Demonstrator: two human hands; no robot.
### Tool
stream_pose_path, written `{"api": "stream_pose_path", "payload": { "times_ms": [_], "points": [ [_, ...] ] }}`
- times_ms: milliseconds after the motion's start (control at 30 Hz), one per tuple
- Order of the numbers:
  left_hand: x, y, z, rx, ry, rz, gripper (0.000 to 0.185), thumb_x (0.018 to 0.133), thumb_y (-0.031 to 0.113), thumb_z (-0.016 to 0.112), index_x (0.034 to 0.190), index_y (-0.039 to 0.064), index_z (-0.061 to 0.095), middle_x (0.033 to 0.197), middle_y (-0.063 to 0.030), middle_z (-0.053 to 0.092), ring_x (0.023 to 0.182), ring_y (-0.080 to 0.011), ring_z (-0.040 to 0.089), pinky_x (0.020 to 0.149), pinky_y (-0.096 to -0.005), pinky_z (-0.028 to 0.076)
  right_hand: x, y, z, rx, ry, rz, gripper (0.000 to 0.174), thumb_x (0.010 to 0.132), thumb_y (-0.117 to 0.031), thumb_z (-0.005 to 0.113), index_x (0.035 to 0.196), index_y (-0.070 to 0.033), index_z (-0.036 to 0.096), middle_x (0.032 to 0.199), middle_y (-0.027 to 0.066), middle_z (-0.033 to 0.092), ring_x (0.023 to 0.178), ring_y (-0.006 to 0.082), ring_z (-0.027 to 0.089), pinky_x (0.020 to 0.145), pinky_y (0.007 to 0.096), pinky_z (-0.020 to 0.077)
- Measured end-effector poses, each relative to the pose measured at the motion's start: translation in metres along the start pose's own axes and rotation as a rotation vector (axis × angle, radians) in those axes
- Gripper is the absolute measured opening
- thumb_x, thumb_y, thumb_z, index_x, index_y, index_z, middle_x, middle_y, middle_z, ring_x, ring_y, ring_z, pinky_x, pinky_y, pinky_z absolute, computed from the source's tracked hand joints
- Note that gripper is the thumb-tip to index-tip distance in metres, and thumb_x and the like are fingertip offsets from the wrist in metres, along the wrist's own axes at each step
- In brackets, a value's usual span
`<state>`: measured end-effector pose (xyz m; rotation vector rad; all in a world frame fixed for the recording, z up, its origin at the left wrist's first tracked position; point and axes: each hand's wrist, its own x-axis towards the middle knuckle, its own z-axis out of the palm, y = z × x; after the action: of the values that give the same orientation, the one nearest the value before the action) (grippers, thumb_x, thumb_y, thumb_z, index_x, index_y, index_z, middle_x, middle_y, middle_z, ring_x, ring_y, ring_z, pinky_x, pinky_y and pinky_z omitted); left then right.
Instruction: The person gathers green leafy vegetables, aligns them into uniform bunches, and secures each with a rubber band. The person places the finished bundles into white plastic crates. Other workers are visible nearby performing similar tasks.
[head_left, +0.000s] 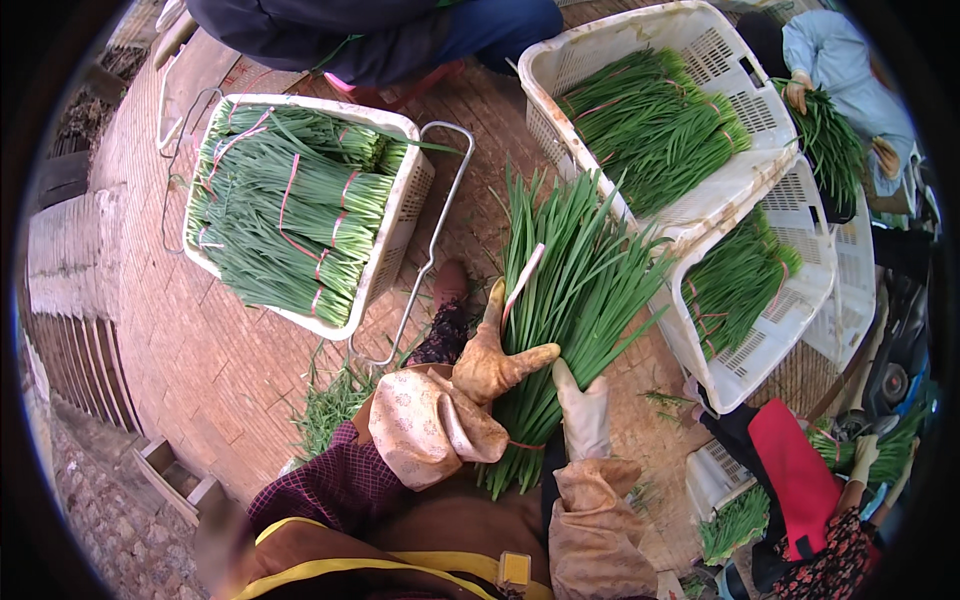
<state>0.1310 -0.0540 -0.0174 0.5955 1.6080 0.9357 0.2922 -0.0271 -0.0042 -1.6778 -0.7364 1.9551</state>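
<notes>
A large bundle of green garlic chives (570, 277) lies before me, its leaf tips pointing away and its cut stems near my lap. A thin red tie (527, 445) circles it near the stem end. My left hand (491, 367), in a stained yellowish glove, grips the bundle from the left, one finger pointing up and another laid across the leaves. Beside that upright finger a pale pink strip (523, 279) stands out from the leaves. On the right side, my right hand (583, 412) in a whitish glove holds the bundle; some of its fingers are hidden behind it.
At left stands a white plastic crate (420, 199) with wire handles, full of tied chive bundles. Two more crates (750, 176) (814, 300) of bundles stand at right. Loose chives (330, 409) litter the brick floor. Co-workers (832, 67) (817, 480) sit nearby handling chives.
</notes>
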Motion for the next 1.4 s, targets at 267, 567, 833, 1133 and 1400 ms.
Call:
{"api": "stream_pose_path", "payload": {
  "times_ms": [267,567,833,1133,1400],
  "points": [
    [0.038,-0.016,-0.016,-0.336,0.008,-0.422,0.045,0.081,0.005,0.078,0.123,0.001,0.062,0.106,-0.0146,0.072,0.092,-0.0247,0.071,0.083,-0.0366,0.059,-0.006,0.012,-0.011,0.185,0.033,-0.105,0.023,0.094,-0.005,0.066,0.116,0.003,0.062,0.107,0.0047,0.064,0.090,0.0093,0.060,0.076,0.0238,0.0503],
    [0.038,-0.009,-0.014,0.296,0.258,0.218,0.097,0.077,0.021,0.081,0.154,0.004,0.025,0.145,-0.0245,0.046,0.133,-0.0382,0.048,0.113,-0.0439,0.037,-0.005,0.013,-0.009,0.009,-0.045,-0.089,0.024,0.096,-0.008,0.064,0.116,0.005,0.062,0.100,0.0023,0.064,0.081,0.0082,0.057,0.070,0.0247,0.0479],
    [0.034,0.045,-0.013,0.953,-0.063,0.602,0.042,0.083,0.020,0.066,0.125,0.016,0.065,0.159,-0.0184,0.028,0.149,-0.0428,0.018,0.115,-0.0656,0.014,-0.005,0.007,-0.010,-0.103,-0.090,-0.112,0.029,0.097,-0.010,0.062,0.122,0.005,0.061,0.114,0.0051,0.065,0.097,0.0119,0.059,0.088,0.0278,0.0476],
    [0.040,0.032,-0.013,0.681,-0.100,0.388,0.035,0.082,0.017,0.073,0.115,0.015,0.063,0.158,-0.0181,0.030,0.149,-0.0433,0.019,0.118,-0.0619,0.015,0.000,0.018,-0.019,-0.031,-0.064,-0.113,0.028,0.096,-0.006,0.062,0.121,0.006,0.061,0.113,0.0059,0.065,0.097,0.0117,0.060,0.085,0.0270,0.0497],
    [0.039,0.030,-0.007,0.817,-0.112,0.388,0.047,0.079,0.024,0.076,0.124,0.015,0.064,0.159,-0.0174,0.031,0.146,-0.0469,0.023,0.113,-0.0680,0.020,-0.003,0.007,-0.012,-0.041,-0.050,-0.130,0.018,0.095,-0.004,0.065,0.111,0.005,0.064,0.097,0.0004,0.064,0.077,0.0078,0.057,0.069,0.0232,0.0497]
  ]
}}
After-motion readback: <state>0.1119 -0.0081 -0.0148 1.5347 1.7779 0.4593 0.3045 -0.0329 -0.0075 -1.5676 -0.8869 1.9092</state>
